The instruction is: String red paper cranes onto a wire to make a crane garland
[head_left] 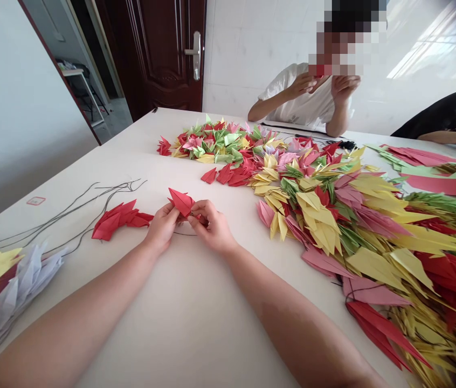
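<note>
Both hands meet over the middle of the white table (195, 302). My left hand (162, 225) and my right hand (212, 226) pinch a folded red paper piece (181, 201) between their fingertips. A thin dark wire (183, 234) runs under the hands on the table. Just left of my left hand lies a string of red folded pieces (118, 219). Both hands are closed around the red piece.
A big heap of folded paper pieces (333, 215) in red, yellow, pink and green covers the right and far side. Grey wires (82, 207) lie at left. White and yellow strung pieces (1, 291) sit at the near left. A person in white (304, 102) sits opposite.
</note>
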`<state>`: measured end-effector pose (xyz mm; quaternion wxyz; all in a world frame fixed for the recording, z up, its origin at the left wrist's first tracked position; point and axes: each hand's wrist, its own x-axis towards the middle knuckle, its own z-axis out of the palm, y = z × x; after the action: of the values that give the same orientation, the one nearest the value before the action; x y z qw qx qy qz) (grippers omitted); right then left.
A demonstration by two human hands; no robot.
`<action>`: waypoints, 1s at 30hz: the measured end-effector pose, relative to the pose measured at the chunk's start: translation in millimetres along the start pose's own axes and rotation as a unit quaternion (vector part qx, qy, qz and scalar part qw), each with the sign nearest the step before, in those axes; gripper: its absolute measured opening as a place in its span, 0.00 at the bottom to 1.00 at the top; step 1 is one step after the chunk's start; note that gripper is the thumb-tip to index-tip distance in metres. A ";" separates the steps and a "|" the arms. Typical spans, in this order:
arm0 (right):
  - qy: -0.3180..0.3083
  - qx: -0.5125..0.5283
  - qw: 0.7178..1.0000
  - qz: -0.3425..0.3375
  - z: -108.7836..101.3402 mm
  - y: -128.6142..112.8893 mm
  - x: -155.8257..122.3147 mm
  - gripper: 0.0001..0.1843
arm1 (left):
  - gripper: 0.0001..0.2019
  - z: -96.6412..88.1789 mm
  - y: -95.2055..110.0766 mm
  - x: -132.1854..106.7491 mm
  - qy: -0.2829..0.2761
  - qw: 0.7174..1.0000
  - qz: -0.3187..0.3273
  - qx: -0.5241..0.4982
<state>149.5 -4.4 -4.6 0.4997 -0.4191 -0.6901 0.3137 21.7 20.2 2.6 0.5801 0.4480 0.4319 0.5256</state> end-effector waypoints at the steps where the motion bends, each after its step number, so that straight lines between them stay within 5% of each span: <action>1: 0.001 0.000 1.000 -0.002 0.2 -0.4 0.2 0.09 | 0.07 0.0 0.6 0.0 0.000 1.000 -0.001 -0.003; 30: 0.006 0.100 0.992 0.072 -1.4 -0.9 4.9 0.15 | 0.05 -2.0 -1.3 2.6 0.026 0.999 -0.007 -0.027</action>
<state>149.9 -0.4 -1.3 0.5191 -0.4175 -0.6205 0.4139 20.2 22.8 0.8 0.5845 0.4150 0.4355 0.5445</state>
